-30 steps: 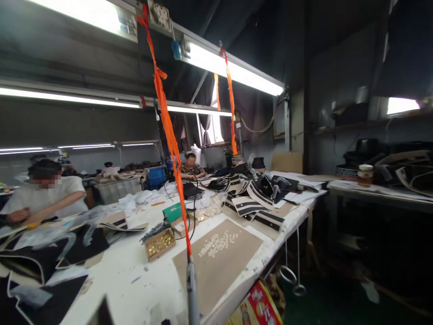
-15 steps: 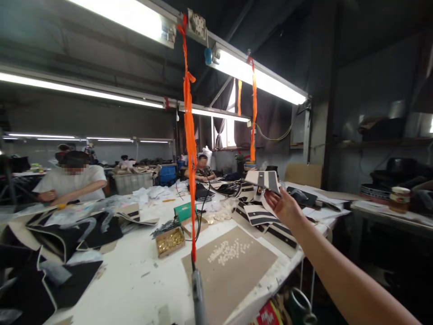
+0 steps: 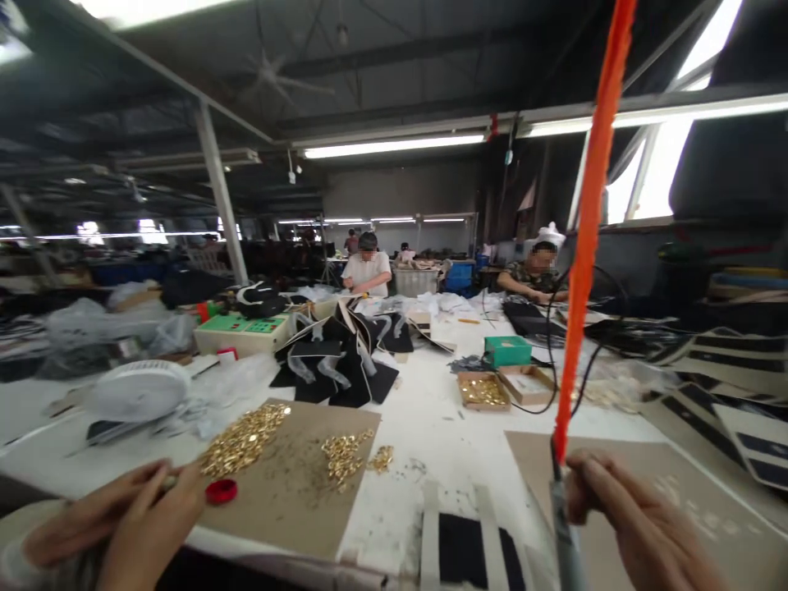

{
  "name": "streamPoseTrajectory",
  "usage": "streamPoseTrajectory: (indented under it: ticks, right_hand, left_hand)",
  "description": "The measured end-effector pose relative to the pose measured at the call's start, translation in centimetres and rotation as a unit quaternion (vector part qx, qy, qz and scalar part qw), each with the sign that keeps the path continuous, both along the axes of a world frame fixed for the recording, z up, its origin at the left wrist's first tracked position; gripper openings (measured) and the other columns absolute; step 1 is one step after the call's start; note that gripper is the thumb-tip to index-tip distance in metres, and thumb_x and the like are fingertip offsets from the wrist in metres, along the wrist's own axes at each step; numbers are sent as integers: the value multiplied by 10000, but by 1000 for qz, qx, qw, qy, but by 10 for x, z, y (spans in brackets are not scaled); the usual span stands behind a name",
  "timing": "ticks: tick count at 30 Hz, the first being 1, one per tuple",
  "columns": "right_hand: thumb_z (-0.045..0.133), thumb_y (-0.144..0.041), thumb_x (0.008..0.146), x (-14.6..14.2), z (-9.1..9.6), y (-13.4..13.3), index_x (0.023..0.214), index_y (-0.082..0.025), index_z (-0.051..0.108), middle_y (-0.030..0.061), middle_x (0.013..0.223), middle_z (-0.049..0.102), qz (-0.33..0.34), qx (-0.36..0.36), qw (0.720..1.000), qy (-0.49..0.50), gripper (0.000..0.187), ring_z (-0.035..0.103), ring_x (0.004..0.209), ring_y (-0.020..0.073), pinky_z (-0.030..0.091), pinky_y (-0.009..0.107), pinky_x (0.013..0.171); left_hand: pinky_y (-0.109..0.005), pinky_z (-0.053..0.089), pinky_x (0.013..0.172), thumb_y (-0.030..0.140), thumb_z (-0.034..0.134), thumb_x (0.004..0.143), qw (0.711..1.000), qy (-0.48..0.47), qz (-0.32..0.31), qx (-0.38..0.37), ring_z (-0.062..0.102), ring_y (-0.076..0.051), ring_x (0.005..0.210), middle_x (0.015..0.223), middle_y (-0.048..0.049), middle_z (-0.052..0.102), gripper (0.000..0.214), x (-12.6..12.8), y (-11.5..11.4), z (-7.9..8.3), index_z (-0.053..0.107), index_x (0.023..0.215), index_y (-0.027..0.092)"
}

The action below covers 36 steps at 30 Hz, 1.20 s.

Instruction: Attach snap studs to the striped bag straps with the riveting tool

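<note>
My right hand is at the lower right, over a brown cardboard sheet. Its fingers curl in against a grey pen-shaped tool that hangs from an orange ribbon, with a black cable beside it. My left hand is out of the picture. At the lower left, two hands of a person beside me pinch a thin pale thing next to a red cap. Past them, a second cardboard sheet carries heaps of gold metal pieces.
The white table holds black cut pieces, a box of gold pieces, a green box and a white fan. Black-and-white striped pieces lie at the right. A black strip lies near the front edge. Other people work further back.
My view has swung far to the left along the table. My right hand has come back from the striped pieces to the hanging tool. The neighbour's hands and the gold heaps have come into sight.
</note>
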State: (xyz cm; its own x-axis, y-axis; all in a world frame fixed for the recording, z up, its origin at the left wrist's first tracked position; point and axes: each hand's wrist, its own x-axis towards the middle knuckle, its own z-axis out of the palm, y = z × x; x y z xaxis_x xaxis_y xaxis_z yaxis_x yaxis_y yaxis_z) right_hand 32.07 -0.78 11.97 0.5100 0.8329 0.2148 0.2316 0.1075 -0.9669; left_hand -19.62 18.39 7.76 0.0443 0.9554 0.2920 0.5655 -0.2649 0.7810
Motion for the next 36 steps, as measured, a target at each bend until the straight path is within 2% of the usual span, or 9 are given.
streamPoseTrajectory:
  ticks: [2, 4, 6, 10, 14, 20, 24, 30, 36]
  right_hand:
    - [503, -719, 869, -41, 2, 36, 660, -416, 629, 93, 730, 629, 34, -23, 998, -48, 389, 644, 751, 336, 533, 563, 773]
    - [495, -722, 888, -75, 0, 80, 696, -366, 653, 72, 749, 673, 116, -27, 992, -31, 434, 661, 743, 325, 551, 522, 726]
    - [538, -669, 901, -100, -7, 131, 780, -312, 684, 59, 818, 726, 165, -32, 986, -25, 404, 692, 803, 318, 564, 470, 721]
    - [592, -537, 898, -133, -35, 242, 1027, -220, 724, 54, 973, 770, 177, -80, 976, -102, 367, 723, 937, 277, 576, 387, 821]
    - [667, -440, 853, -153, -66, 342, 1246, -130, 666, 142, 1178, 731, 132, -121, 974, -140, 501, 701, 1064, 284, 525, 407, 954]
    - [733, -565, 787, -172, -76, 447, 1545, -132, 394, 236, 1519, 484, 85, -133, 967, -200, 936, 554, 1322, 364, 440, 487, 1072]
    - [761, -705, 702, -191, -67, 495, 1570, -162, 354, 218, 1604, 383, 96, -116, 961, -231, 1102, 336, 1486, 406, 264, 564, 1191]
    - [769, -795, 627, -231, -78, 508, 1625, -180, 208, 227, 1653, 278, 134, -27, 925, -355, 1300, 318, 1467, 418, 259, 568, 1157]
    - [640, -380, 905, -222, -89, 507, 1623, -195, 238, 189, 1362, 605, 111, -38, 905, -409, 844, 584, 1211, 340, 373, 465, 1038]
  left_hand:
    - [-262, 546, 588, 563, 530, 908, 999, -20, 33, 10, 767, -170, 795, 641, 0, 716, 452, -39, 31, 37, 639, 580, 272]
    - [-229, 511, 529, 594, 490, 856, 998, -30, 46, 4, 752, -146, 692, 548, 9, 674, 458, -67, 54, 54, 621, 537, 293]
    - [-203, 506, 516, 625, 458, 803, 998, -43, 46, -12, 731, -130, 629, 527, 2, 669, 464, -85, 68, 50, 652, 567, 276]
    - [-205, 467, 462, 608, 498, 785, 996, -68, 24, -61, 676, -124, 496, 507, 34, 643, 470, -101, 89, 14, 658, 594, 209]
    - [-207, 414, 524, 391, 424, 910, 988, -64, -58, -125, 664, -120, 480, 510, 97, 561, 444, -82, 123, -10, 620, 602, 139]
    - [-400, 515, 730, 359, 444, 930, 977, 124, -167, -38, 756, -239, 838, 746, 85, 687, 407, -12, 187, 0, 754, 759, 158]
    - [-441, 544, 877, 508, 499, 905, 921, 269, -279, -47, 738, -242, 949, 794, 40, 716, 453, -9, 212, 11, 733, 722, 165]
    - [-323, 584, 954, 515, 765, 728, 908, 333, -180, -177, 743, -214, 957, 886, -41, 758, 347, -23, 218, 16, 613, 695, 205]
    - [-403, 525, 1018, 587, 465, 869, 937, 236, -147, -210, 717, -245, 1081, 1048, -60, 741, 489, -47, 227, 26, 738, 923, 185]
